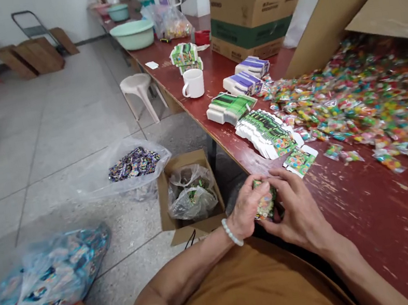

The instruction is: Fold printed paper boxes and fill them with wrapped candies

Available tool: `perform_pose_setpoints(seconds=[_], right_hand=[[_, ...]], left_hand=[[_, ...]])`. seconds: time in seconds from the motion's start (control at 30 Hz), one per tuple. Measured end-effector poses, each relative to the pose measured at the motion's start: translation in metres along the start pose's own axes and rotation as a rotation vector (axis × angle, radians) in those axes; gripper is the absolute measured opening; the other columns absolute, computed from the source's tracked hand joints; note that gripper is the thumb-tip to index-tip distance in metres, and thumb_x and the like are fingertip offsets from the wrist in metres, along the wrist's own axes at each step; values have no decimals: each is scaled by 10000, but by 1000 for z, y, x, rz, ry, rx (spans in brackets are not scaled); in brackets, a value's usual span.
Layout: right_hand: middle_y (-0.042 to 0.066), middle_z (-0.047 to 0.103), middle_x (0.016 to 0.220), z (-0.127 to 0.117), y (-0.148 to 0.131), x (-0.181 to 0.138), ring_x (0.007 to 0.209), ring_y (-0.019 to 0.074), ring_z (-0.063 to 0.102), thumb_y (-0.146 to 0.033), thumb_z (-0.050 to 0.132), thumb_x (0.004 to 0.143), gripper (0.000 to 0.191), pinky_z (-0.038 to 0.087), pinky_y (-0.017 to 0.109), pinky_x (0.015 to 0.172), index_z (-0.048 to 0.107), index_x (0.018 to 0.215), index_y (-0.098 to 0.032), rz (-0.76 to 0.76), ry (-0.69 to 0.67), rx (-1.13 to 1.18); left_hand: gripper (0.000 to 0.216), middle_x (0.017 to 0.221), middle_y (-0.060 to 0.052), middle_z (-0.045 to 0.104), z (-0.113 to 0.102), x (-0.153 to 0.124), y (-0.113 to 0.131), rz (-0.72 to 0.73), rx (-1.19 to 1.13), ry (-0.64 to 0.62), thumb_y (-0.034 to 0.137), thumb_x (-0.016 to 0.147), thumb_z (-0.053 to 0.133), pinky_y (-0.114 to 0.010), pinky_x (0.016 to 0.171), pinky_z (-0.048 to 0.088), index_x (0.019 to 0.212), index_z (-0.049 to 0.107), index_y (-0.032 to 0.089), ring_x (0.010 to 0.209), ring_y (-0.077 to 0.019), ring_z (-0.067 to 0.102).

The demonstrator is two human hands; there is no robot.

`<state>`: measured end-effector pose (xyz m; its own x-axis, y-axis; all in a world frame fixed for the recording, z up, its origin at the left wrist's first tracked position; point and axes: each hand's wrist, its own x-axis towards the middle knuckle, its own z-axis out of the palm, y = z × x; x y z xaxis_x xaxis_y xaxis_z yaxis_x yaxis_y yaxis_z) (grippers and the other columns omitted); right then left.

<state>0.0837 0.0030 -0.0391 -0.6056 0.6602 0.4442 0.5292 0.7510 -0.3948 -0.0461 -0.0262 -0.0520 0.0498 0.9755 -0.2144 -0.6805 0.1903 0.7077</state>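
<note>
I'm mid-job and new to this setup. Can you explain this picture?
There is no machine: you see a person's bare left hand, with a pale beaded bracelet, and bare right hand. The picture comes from a camera worn on the head, looking forward and down. Both hands hold a small printed packet, partly hidden. On the red table lie fanned green-and-white cartons, with a white mug farther off. To the right spreads a heap of clear-wrapped, colourful sweets, apparently.

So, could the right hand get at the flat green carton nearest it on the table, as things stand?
Probably yes: the flat green carton lies just beyond the right hand on the table, nothing visible between. That hand is around a patterned item, though, so may need freeing first.
</note>
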Motion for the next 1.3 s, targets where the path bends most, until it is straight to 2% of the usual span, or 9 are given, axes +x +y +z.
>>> perform_pose_setpoints(seconds=[0.27, 0.5, 0.6, 0.7, 0.8, 0.9, 1.03, 1.13, 1.3], right_hand=[[167, 245, 1480, 11, -10, 9, 1364, 364, 310, -350, 784, 688, 980, 386, 568, 1076, 199, 1466, -243, 86, -88, 120], [146, 244, 1469, 5, -7, 0, 1339, 337, 356, -336, 686, 805, 785, 453, 536, 1033, 240, 1448, -272, 187, -123, 205], [147, 261, 1457, 4, -8, -5, 1208, 302, 489, -345, 673, 817, 775, 531, 478, 935, 238, 1455, -281, 198, -136, 246], [136, 336, 1424, -3, 7, -4, 1027, 245, 580, -371, 660, 831, 694, 553, 440, 857, 317, 1428, -292, 223, -96, 241], [122, 458, 1328, -15, 48, 6, 993, 249, 586, -430, 665, 821, 555, 540, 430, 818, 474, 1316, -266, 344, 55, 162], [143, 536, 1179, -27, 104, 19, 885, 246, 593, -498, 673, 780, 590, 532, 416, 748, 529, 1254, -177, 562, 223, 87], [150, 530, 1190, -31, 151, 32, 1035, 294, 536, -521, 724, 701, 648, 446, 457, 906, 569, 1214, -156, 634, 136, 20], [130, 518, 1210, -26, 157, 37, 1166, 331, 439, -495, 816, 573, 653, 350, 481, 990, 618, 1118, -196, 689, 60, 51], [69, 559, 1008, -25, 152, 41, 1078, 314, 482, -454, 874, 437, 587, 390, 442, 903, 615, 895, -192, 784, 130, 209]], left_hand=[[364, 985, -55, 683, -59, 6, 49, 42, 197, 6, 353, 819, 660, -290, 589, 530, 1126, 510, 227, 650, -168, 682], [403, 1115, -92, 659, -169, 50, 74, 269, 603, 430, 219, 730, 753, -364, 894, 487, 1094, 589, 168, 1020, -210, 621], [337, 1191, -91, 600, -190, 61, 84, 352, 668, 567, 298, 865, 640, -431, 897, 497, 1164, 578, 156, 1053, -224, 591], [301, 1080, -66, 632, -173, 64, 94, 416, 719, 544, 235, 865, 622, -395, 890, 489, 1151, 578, 150, 983, -195, 602], [309, 987, -35, 668, -120, 66, 90, 464, 765, 366, 167, 805, 644, -315, 855, 477, 1111, 603, 191, 909, -161, 609], [232, 991, -37, 680, -55, 67, 66, 549, 1013, 88, 203, 846, 587, -315, 825, 478, 1073, 632, 218, 879, -168, 611], [321, 1105, -62, 667, 7, 76, 23, 614, 1441, -167, 255, 852, 600, -388, 917, 439, 1171, 613, 224, 1013, -234, 577], [452, 1158, -98, 625, 23, 88, 4, 534, 1626, -146, 322, 832, 637, -434, 927, 414, 1267, 569, 220, 1076, -294, 539], [581, 1157, -126, 587, 23, 101, 0, 456, 1610, -120, 326, 750, 715, -451, 918, 406, 1294, 551, 206, 1091, -337, 526]])
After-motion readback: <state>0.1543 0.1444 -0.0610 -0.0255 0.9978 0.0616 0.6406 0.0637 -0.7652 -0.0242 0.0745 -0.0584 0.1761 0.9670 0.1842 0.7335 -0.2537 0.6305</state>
